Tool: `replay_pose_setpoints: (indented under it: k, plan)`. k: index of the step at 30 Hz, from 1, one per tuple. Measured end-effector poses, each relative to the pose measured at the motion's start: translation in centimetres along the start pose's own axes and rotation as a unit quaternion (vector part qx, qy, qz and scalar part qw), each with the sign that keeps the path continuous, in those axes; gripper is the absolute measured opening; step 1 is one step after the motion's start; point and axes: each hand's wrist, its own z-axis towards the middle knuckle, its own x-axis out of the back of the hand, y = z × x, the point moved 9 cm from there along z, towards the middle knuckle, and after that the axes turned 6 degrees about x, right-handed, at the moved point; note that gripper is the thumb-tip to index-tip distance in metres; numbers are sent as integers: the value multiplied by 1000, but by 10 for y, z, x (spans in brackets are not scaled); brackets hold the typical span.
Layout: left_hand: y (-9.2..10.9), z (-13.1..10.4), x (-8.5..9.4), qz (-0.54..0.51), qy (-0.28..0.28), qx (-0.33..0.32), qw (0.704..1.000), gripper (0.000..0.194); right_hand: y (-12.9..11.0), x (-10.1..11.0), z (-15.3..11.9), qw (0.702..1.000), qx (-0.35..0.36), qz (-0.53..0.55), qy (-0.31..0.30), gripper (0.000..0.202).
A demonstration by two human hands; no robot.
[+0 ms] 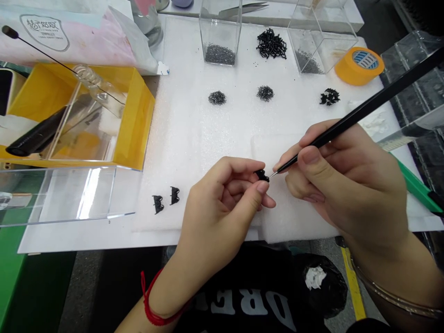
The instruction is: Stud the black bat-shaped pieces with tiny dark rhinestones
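Tool (364,109) in right hand (357,185) reaches black part (261,175)

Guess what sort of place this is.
Probably a small-parts assembly workshop: heaps of tiny dark pieces on white foam, a clear box of dark granules, and a fine-tipped tool held to a small black part in the left hand.

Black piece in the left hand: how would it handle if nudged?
The black piece is probably light: it's tiny beside the left hand holding it. Likely fragile, since similar pieces on the white foam show thin prongs. May twist if pushed by the black tool, given the small grip.
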Motion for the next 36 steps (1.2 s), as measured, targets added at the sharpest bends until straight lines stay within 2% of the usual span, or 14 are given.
replay_pose_setpoints:
  k: [12,36]
  plan:
    - [0,0,2,1,6,11,1000,11,3,0,-1,999,-21,28,2,7]
    - [-2,0,-1,-8,-1,17,1000,11,3,-3,1,999,-19,32,-11,8]
